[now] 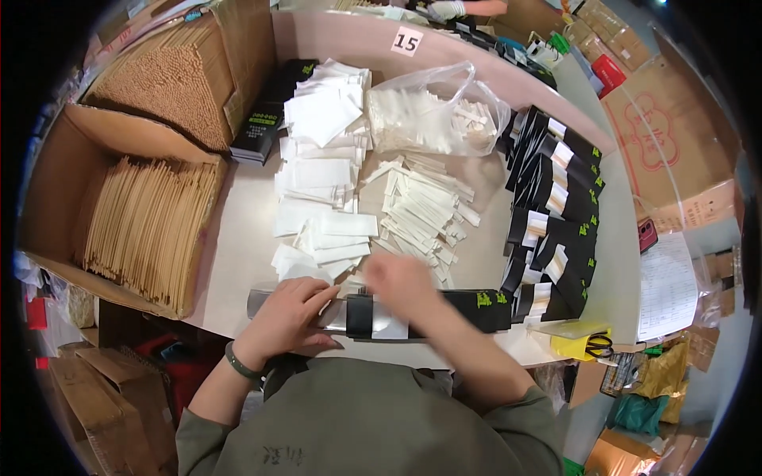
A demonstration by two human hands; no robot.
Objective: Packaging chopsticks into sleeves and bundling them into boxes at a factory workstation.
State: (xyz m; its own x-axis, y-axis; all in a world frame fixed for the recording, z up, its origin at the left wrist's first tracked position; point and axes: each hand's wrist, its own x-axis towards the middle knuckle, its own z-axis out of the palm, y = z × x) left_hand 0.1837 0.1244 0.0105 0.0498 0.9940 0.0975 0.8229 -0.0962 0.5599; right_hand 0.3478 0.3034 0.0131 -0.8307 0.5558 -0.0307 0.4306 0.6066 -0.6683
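Along the table's near edge lies a long black sleeve (470,311) with green print at its right end. A white paper piece (390,322) lies across its middle, next to a raised black band (359,317). My left hand (290,316) spans the shiny grey left end (332,315), fingers on the far side and thumb on the near side, gripping it. Above the white piece, my right hand (401,284) is smeared by motion; its fingers and anything in them cannot be made out. Just beyond are white paper packets (317,176) and a heap of thin pale strips (425,208).
Cartons of thin wooden sticks (147,230) stand at the left. A clear plastic bag (429,119) of pale strips lies at the back. Overlapping black sleeves with white bands (556,226) line the right side, near scissors (599,344) in a yellow holder (570,347). A low partition (341,36) borders the back.
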